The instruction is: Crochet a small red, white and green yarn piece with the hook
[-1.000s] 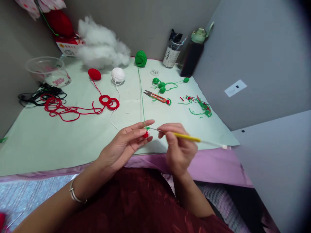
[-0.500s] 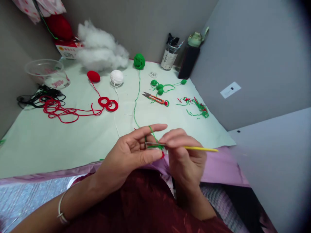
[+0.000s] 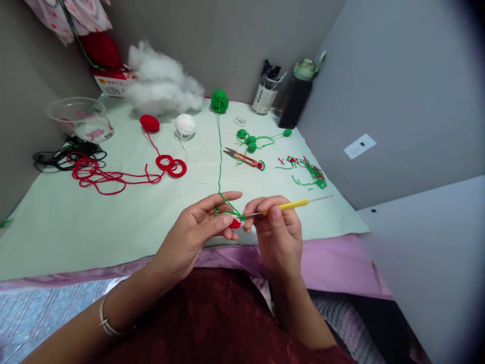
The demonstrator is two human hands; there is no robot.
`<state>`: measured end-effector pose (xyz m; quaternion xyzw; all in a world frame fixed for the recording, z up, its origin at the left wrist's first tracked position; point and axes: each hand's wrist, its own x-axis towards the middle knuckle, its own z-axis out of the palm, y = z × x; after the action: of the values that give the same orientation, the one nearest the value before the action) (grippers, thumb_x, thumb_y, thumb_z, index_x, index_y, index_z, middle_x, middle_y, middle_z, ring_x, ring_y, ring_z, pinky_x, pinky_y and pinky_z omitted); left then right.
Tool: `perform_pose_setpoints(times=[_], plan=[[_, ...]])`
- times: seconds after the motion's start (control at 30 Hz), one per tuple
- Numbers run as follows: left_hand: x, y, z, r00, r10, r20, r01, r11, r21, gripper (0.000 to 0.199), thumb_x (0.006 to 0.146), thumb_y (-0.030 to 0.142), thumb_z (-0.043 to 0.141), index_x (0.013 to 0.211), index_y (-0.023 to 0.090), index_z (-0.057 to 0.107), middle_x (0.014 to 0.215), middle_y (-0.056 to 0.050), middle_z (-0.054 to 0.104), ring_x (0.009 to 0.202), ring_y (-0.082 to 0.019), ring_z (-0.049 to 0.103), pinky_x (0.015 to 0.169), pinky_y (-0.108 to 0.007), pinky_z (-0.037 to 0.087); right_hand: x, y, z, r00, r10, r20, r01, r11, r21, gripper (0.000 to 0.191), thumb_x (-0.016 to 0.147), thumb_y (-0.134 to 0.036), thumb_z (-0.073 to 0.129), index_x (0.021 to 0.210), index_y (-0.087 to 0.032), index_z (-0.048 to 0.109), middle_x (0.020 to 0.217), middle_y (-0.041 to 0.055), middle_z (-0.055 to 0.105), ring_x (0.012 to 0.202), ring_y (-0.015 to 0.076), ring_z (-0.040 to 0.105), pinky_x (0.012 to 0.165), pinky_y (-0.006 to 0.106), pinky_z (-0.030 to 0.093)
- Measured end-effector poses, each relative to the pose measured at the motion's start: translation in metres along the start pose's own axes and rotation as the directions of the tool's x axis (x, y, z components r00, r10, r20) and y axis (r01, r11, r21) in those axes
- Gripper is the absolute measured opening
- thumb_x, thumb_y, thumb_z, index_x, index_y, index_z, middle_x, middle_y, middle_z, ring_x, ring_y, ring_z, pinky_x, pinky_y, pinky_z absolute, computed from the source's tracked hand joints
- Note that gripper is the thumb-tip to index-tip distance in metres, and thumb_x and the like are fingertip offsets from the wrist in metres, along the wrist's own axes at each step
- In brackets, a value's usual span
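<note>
Between the thumb and fingers of my left hand is a small crochet piece, red in the middle with white and green at its edge. Green yarn runs from the green ball over my raised left index finger down to the piece. My right hand pinches a crochet hook by its yellow handle. The hook's thin metal shaft points left and meets the green edge of the piece; its very tip is hard to make out.
Thread snips lie beyond my hands, near small green balls and yarn scraps. Leftward are red rings, a white ball, a red ball, stuffing and a plastic tub. A bottle stands back right.
Both hands have risen a little and moved left. The hook has turned, its rear end now tilting upward. More of the piece's red middle shows.
</note>
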<state>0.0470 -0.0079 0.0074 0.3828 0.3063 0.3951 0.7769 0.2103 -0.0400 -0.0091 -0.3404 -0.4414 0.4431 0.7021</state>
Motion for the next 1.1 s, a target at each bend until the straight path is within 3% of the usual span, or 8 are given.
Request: perform_pose_setpoints(times=[0.13,0.27,0.4,0.57,0.63,0.77,0.87,1.1], plan=[[0.001,-0.003,-0.001,0.999,0.051,-0.015,-0.05,0.997,0.06,0.027,0.092,0.023,0.079,0.118,0.029,0.082,0.086,0.003,0.072,0.07,-0.007,0.067,0.073,-0.018,0.055,-0.002,-0.002,-0.004,0.998,-0.026,0.052,0.027,0.999,-0.031,0.019,0.107,-0.03,0.056,0.098,-0.023,0.072,0.092,0.0016,0.076,0.07,0.0124,0.071,0.067,0.028,0.061],[0.001,-0.005,-0.003,0.993,0.114,-0.033,-0.108,0.982,0.158,0.027,0.092,0.025,0.08,0.118,0.033,0.082,0.089,0.004,0.072,0.075,-0.007,0.066,0.075,-0.017,0.055,-0.008,-0.003,-0.006,0.986,-0.146,0.078,0.159,0.967,-0.201,0.021,0.108,-0.024,0.052,0.106,-0.024,0.072,0.1,0.0028,0.074,0.075,0.0136,0.072,0.07,0.032,0.061],[0.001,-0.005,-0.003,0.988,0.141,-0.058,-0.122,0.96,0.252,0.027,0.091,0.026,0.08,0.118,0.033,0.081,0.092,0.003,0.074,0.078,-0.007,0.068,0.077,-0.017,0.056,-0.011,-0.004,-0.006,0.942,-0.294,0.164,0.336,0.851,-0.404,0.022,0.108,-0.019,0.05,0.111,-0.024,0.072,0.097,0.0039,0.074,0.086,0.0177,0.073,0.076,0.036,0.062],[0.001,-0.005,0.0,0.979,0.187,-0.084,-0.155,0.944,0.29,0.027,0.089,0.025,0.081,0.116,0.029,0.081,0.09,0.003,0.072,0.081,-0.009,0.07,0.077,-0.018,0.057,-0.01,-0.001,-0.005,0.856,-0.41,0.315,0.517,0.676,-0.525,0.024,0.106,-0.015,0.051,0.12,-0.023,0.069,0.096,0.0049,0.076,0.099,0.0199,0.073,0.082,0.037,0.062],[0.002,-0.005,0.0,0.977,0.192,-0.091,-0.161,0.949,0.271,0.028,0.088,0.024,0.082,0.116,0.028,0.081,0.088,0.003,0.071,0.08,-0.009,0.07,0.079,-0.019,0.058,-0.01,0.002,-0.005,0.837,-0.423,0.346,0.547,0.625,-0.557,0.025,0.106,-0.015,0.051,0.121,-0.023,0.069,0.097,0.0054,0.077,0.099,0.02,0.073,0.081,0.036,0.063],[0.002,-0.008,0.0,0.98,0.179,-0.091,-0.157,0.966,0.205,0.033,0.087,0.025,0.084,0.12,0.029,0.079,0.086,0.004,0.068,0.08,-0.01,0.07,0.081,-0.021,0.059,-0.012,0.004,-0.005,0.841,-0.438,0.316,0.533,0.58,-0.615,0.024,0.106,-0.02,0.055,0.121,-0.029,0.072,0.1,0.0048,0.078,0.097,0.0202,0.075,0.079,0.036,0.064],[0.004,-0.009,-0.001,0.983,0.165,-0.076,-0.15,0.973,0.175,0.036,0.087,0.027,0.085,0.123,0.029,0.078,0.088,0.003,0.068,0.082,-0.012,0.069,0.082,-0.024,0.059,-0.012,0.003,-0.005,0.862,-0.43,0.268,0.492,0.583,-0.647,0.023,0.104,-0.021,0.059,0.119,-0.03,0.074,0.108,0.0061,0.077,0.105,0.0213,0.074,0.082,0.037,0.064],[0.008,-0.008,-0.007,0.989,0.147,-0.026,-0.139,0.967,0.213,0.03,0.094,0.032,0.078,0.124,0.03,0.079,0.087,0.002,0.068,0.078,-0.012,0.064,0.082,-0.026,0.053,-0.009,0.001,-0.007,0.926,-0.334,0.173,0.374,0.765,-0.524,0.023,0.105,-0.019,0.057,0.113,-0.029,0.077,0.106,0.0047,0.079,0.104,0.0211,0.073,0.088,0.04,0.062]])
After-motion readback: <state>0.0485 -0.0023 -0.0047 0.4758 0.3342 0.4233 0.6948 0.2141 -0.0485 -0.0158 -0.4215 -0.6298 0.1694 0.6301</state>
